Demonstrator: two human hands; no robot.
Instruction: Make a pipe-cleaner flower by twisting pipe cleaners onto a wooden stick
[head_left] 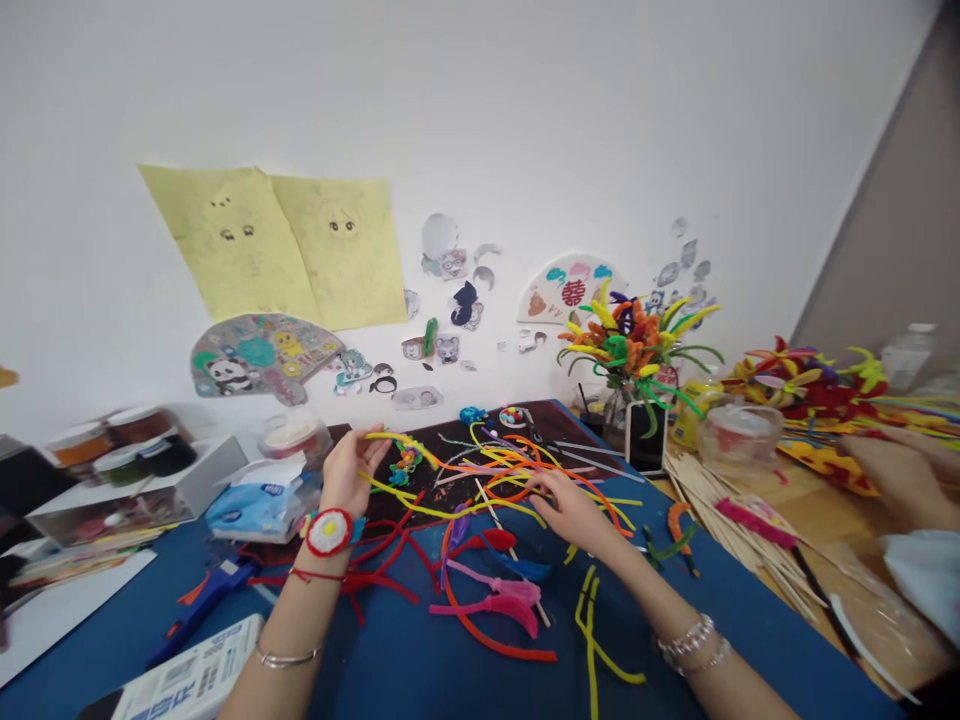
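Yellow pipe cleaners (397, 490) pass through the fingers of my left hand (349, 470), which is closed on them at the left of the dark mat. My right hand (566, 510) rests at the right side of a loose heap of orange and yellow pipe cleaners (495, 470). Its fingers point left and look slightly apart, with pipe cleaners close around the tips. Below the heap lie pink pipe-cleaner pieces (502, 603), a thin stick and a blue leaf-shaped piece (523, 568). Red pipe cleaners (382, 570) spread beside my left wrist.
A blue glue gun (202, 610), a white box (187, 675) and a tissue pack (259, 498) lie left. At right stand a vase of pipe-cleaner flowers (622, 340) and a phone (646, 437). Another person's hand (892, 470) is at far right, near wooden sticks (739, 530).
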